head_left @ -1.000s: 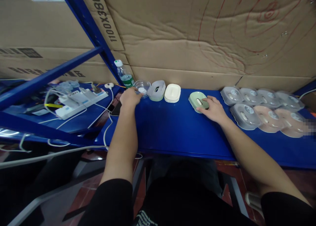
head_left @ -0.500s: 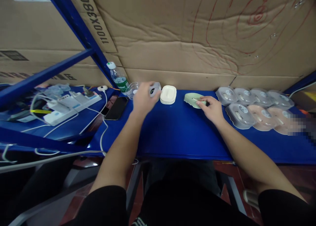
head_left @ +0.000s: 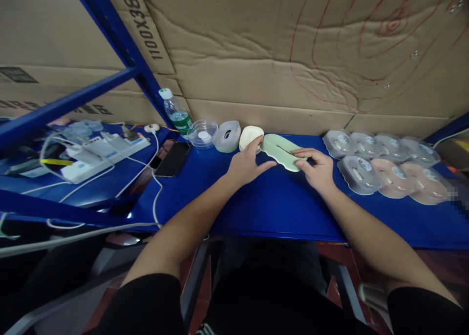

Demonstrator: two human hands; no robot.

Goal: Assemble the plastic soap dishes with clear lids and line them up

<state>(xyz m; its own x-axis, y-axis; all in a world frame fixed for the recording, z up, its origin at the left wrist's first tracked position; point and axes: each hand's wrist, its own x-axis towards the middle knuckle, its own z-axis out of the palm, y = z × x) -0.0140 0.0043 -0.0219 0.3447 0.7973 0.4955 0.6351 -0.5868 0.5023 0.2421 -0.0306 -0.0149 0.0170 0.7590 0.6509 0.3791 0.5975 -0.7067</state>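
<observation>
A pale green wavy-edged piece with a long slot (head_left: 281, 149) is held between both hands, tilted above the blue tabletop. My left hand (head_left: 246, 163) grips its left end, index fingertip at the edge and thumb along the front. At the right end, my right hand (head_left: 315, 168) pinches it between thumb and fingers. Just behind my left fingers stands a cream rounded-square container (head_left: 250, 134), partly hidden. To its left are a greyish translucent container with a dark oval opening (head_left: 227, 136) and a clear plastic tub (head_left: 202, 133) with something white inside.
Several clear-lidded boxes (head_left: 361, 175), grey and pinkish, stand in two rows at the right. A water bottle (head_left: 179, 117), a phone (head_left: 172, 159) and a power strip with cables (head_left: 106, 157) are at the left. Cardboard (head_left: 234, 47) rises behind the blue table (head_left: 271, 208).
My left hand has moved right, from the greyish container to the green piece's left end. The green piece has been lifted and turned, with my right hand still on it.
</observation>
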